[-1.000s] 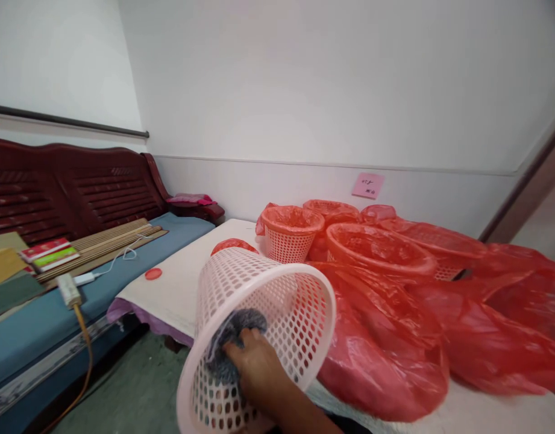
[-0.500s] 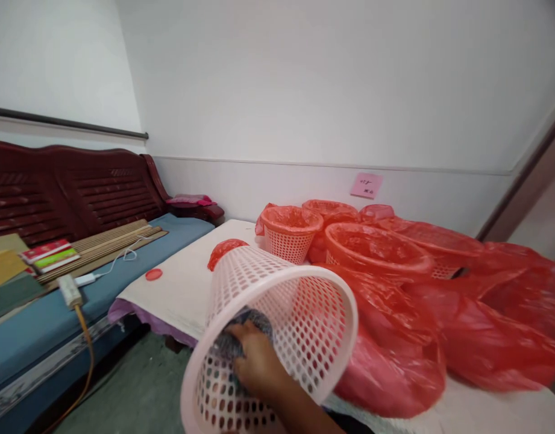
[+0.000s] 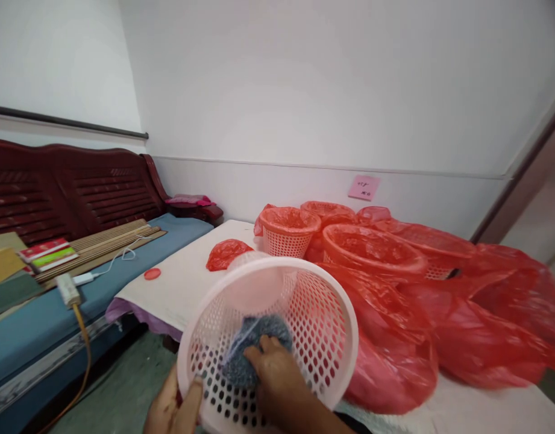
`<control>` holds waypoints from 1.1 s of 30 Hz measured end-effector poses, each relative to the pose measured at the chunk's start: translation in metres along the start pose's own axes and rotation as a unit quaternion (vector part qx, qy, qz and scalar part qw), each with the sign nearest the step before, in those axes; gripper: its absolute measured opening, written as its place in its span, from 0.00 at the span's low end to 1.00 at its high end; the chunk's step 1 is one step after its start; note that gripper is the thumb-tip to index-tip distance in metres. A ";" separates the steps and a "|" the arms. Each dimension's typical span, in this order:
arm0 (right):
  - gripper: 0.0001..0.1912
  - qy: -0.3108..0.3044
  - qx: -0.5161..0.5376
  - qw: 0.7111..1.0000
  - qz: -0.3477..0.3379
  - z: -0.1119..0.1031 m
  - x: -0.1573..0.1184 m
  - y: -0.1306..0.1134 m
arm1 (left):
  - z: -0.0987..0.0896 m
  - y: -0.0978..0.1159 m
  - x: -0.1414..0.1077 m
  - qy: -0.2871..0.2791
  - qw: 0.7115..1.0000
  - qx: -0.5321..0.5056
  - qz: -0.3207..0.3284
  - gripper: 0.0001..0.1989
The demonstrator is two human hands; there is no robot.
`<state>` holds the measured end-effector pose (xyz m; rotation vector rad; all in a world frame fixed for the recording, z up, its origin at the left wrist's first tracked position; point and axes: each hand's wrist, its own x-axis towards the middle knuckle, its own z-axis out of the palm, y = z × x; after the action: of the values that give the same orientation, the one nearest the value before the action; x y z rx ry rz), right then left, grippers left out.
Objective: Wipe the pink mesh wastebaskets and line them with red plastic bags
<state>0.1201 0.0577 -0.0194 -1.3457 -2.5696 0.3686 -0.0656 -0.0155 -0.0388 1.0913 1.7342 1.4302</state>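
A pale pink perforated basket (image 3: 325, 289) is tilted with its mouth toward me. My left hand (image 3: 175, 407) grips its rim at the lower left, thumb on the inner side. Inside the basket, my right hand (image 3: 277, 367) presses a grey-blue cloth (image 3: 257, 340) against the wall, fingers closed on it. Just behind the basket, a crumpled red plastic bag (image 3: 227, 254) rests on the white-covered table (image 3: 180, 277).
Red-lined baskets (image 3: 290, 232) stand along the wall, with large loose red bags (image 3: 390, 337) at the right. A red disc (image 3: 152, 273) lies near the table's left edge. Left is a bench (image 3: 169, 241) with a power strip (image 3: 68, 290). A pink note (image 3: 364, 187) is on the wall.
The basket's mouth has turned more toward me. My left hand has come into clear view on the rim. My right hand and the cloth have shifted right and slightly down.
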 end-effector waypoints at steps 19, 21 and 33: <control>0.28 -0.017 0.009 0.996 0.089 0.042 0.045 0.041 | 0.026 0.056 0.014 -0.075 0.897 0.263 0.346 0.20; 0.28 0.007 0.018 0.993 0.115 0.048 0.054 0.043 | 0.027 0.057 0.012 -0.081 0.897 0.274 0.338 0.20; 0.18 -0.108 0.121 0.981 -0.108 0.002 -0.027 0.009 | 0.014 0.068 0.041 -0.038 0.917 0.274 0.286 0.16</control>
<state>0.1413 0.0398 -0.0263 -0.9785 -2.7001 0.7955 -0.0586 0.0315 0.0266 2.0635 1.9006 1.1967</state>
